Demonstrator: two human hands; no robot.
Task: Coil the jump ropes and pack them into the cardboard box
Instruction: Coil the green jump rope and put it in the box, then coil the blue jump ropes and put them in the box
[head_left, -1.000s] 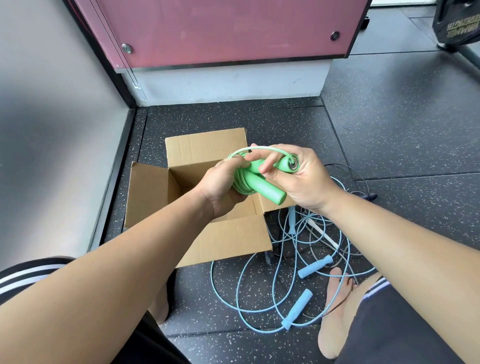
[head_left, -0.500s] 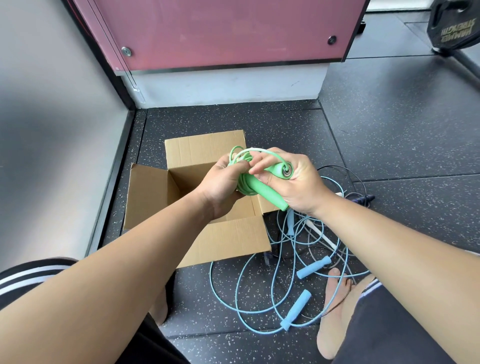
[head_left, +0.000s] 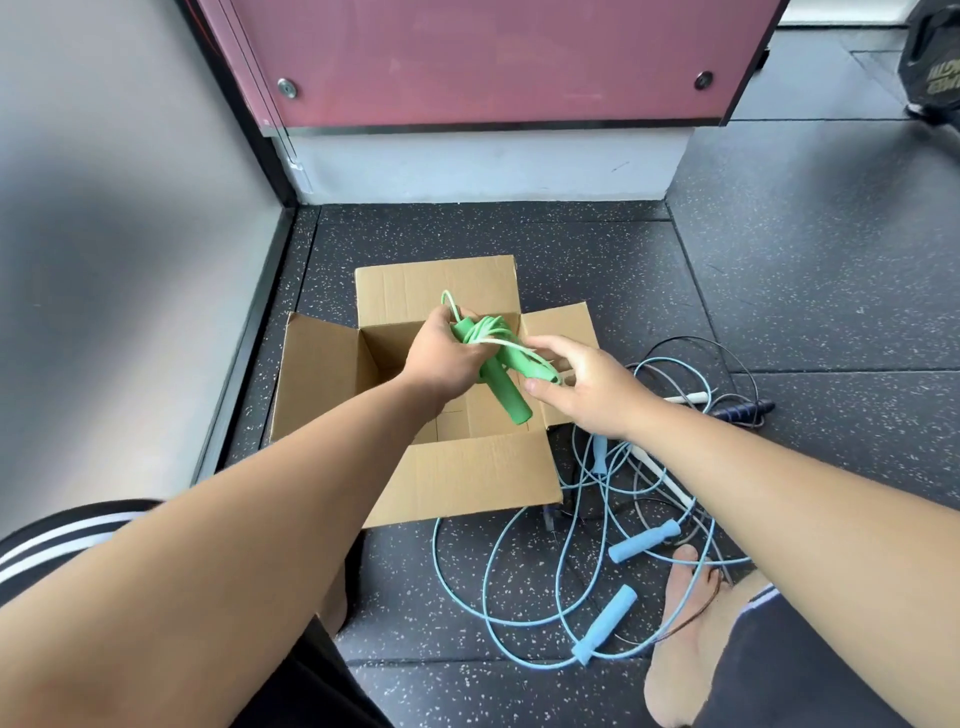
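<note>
- A dark rubber floor (head_left: 805, 260) with tiny white specks.
- A big pink board (head_left: 493, 57) ahead, with a round silver bolt (head_left: 287, 87) near each lower corner.
- A white ledge (head_left: 493, 163) just under the pink board.
- A plain grey wall (head_left: 119, 234) on the left, with a black strip (head_left: 248, 338) along its bottom.
- A black thing with gold letters (head_left: 935, 78), far at the top right.
</note>
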